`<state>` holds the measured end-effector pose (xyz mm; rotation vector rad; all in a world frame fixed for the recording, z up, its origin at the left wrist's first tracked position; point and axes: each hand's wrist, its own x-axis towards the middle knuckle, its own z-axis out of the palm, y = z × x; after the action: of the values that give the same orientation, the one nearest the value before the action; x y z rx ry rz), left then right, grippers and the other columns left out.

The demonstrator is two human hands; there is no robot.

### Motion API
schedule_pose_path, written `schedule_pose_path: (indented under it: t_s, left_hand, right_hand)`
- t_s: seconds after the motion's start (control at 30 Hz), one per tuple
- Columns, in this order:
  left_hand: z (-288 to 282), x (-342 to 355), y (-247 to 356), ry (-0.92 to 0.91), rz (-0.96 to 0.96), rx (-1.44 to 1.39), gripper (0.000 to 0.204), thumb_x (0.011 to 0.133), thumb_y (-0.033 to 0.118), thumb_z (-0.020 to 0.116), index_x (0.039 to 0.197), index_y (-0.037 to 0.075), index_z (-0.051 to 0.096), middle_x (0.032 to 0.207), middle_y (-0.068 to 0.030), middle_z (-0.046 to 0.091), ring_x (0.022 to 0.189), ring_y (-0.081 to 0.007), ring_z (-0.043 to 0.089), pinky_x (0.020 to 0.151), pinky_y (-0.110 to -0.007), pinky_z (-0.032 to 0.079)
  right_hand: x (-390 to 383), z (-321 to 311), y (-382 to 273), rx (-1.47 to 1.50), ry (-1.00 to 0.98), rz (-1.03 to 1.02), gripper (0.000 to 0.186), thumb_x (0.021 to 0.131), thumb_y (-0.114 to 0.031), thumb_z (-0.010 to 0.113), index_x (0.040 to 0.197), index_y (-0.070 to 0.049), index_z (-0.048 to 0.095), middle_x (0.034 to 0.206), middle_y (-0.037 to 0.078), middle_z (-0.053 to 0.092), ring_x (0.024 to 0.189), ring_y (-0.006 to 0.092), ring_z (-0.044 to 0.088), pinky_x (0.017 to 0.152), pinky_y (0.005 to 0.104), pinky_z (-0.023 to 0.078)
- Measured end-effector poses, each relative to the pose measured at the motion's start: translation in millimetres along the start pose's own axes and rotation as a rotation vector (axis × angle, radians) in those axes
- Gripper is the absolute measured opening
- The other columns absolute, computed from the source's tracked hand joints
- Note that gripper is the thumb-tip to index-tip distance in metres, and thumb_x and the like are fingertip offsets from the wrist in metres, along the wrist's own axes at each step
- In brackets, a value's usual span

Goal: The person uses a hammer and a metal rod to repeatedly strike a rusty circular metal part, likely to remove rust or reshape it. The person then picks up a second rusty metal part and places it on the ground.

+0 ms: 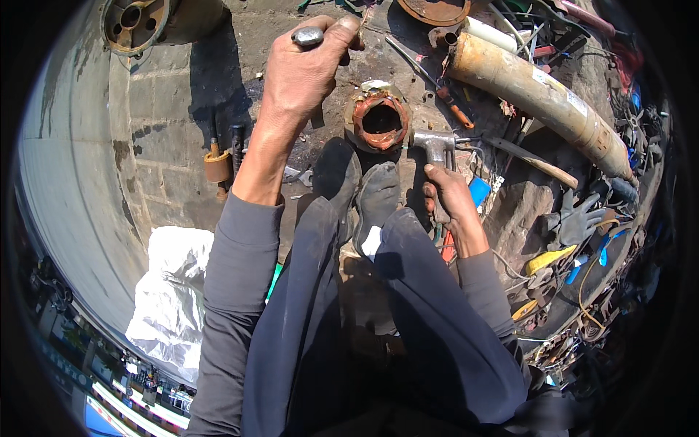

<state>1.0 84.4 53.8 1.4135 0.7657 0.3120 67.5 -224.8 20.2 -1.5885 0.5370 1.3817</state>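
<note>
My left hand (302, 76) is raised, its fingers wrapped round a steel chisel (308, 36) whose rounded, shiny end sticks out of the fist. Most of the chisel's shaft is hidden by the hand. Right of my shoes, my right hand (450, 195) grips the handle of a metal hammer (435, 140). The hammer head lies close beside a round motor stator (356, 116) with reddish copper windings and a dark hole through its middle. That stator stands just beyond my shoe tips, below and right of my left hand.
A rusty cylinder (531, 95) lies at the upper right, near a screwdriver (455, 108) and a wooden handle (535, 162). Grey gloves (579, 222) and scrap crowd the right. A rotor (217, 166), a silver sheet (175, 291) and a large motor housing (164, 25) are left.
</note>
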Motion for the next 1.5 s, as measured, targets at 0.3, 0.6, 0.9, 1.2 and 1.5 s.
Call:
schedule_pose_path:
  t_s: [0.3, 0.6, 0.9, 1.2, 1.5]
  left_hand:
    - [31, 23, -54, -0.56, 0.214, 1.045, 0.052, 0.08, 0.031, 0.081, 0.123, 0.007, 0.064, 0.095, -0.026, 0.073, 0.094, -0.0456, 0.071, 0.08, -0.053, 0.058]
    - [21, -19, -59, -0.562, -0.063, 0.96, 0.05, 0.083, 0.026, 0.079, 0.116, 0.002, 0.051, 0.095, -0.0304, 0.072, 0.096, -0.0512, 0.069, 0.082, -0.057, 0.056]
    - [14, -36, -62, -0.551, -0.021, 0.955, 0.054, 0.079, 0.023, 0.08, 0.115, 0.003, 0.045, 0.085, -0.0297, 0.07, 0.086, -0.0518, 0.068, 0.073, -0.058, 0.053]
    - [22, -31, -72, -0.55, 0.019, 0.944, 0.054, 0.076, 0.021, 0.08, 0.117, 0.002, 0.049, 0.086, -0.0271, 0.072, 0.087, -0.0489, 0.07, 0.075, -0.056, 0.055]
    - [9, -16, -17, -0.143, 0.063, 0.684, 0.045, 0.098, 0.042, 0.071, 0.101, -0.003, 0.068, 0.069, -0.0214, 0.067, 0.072, -0.0352, 0.072, 0.067, -0.046, 0.055]
  right_hand:
    - [8, -3, -9, 0.004, 0.027, 0.052, 0.018, 0.1, -0.025, 0.065, 0.093, -0.009, 0.06, 0.064, 0.0, 0.056, 0.043, 0.0123, 0.05, 0.04, 0.0263, 0.04]
    - [9, -8, -16, 0.035, 0.024, 0.087, 0.017, 0.099, -0.023, 0.064, 0.093, -0.007, 0.063, 0.065, 0.002, 0.06, 0.044, 0.0132, 0.053, 0.042, 0.0296, 0.043]
    - [15, -11, -13, 0.024, 0.016, 0.109, 0.016, 0.101, -0.024, 0.064, 0.096, -0.01, 0.059, 0.064, 0.002, 0.056, 0.042, 0.0132, 0.048, 0.04, 0.0271, 0.038]
    - [17, -21, -15, -0.076, -0.034, 0.09, 0.023, 0.101, -0.027, 0.064, 0.098, -0.005, 0.059, 0.063, 0.002, 0.055, 0.042, 0.0147, 0.051, 0.041, 0.0278, 0.041]
    - [15, -22, -12, -0.168, -0.018, 0.061, 0.026, 0.102, -0.029, 0.065, 0.096, -0.005, 0.056, 0.063, 0.003, 0.055, 0.042, 0.0146, 0.051, 0.041, 0.0281, 0.041]
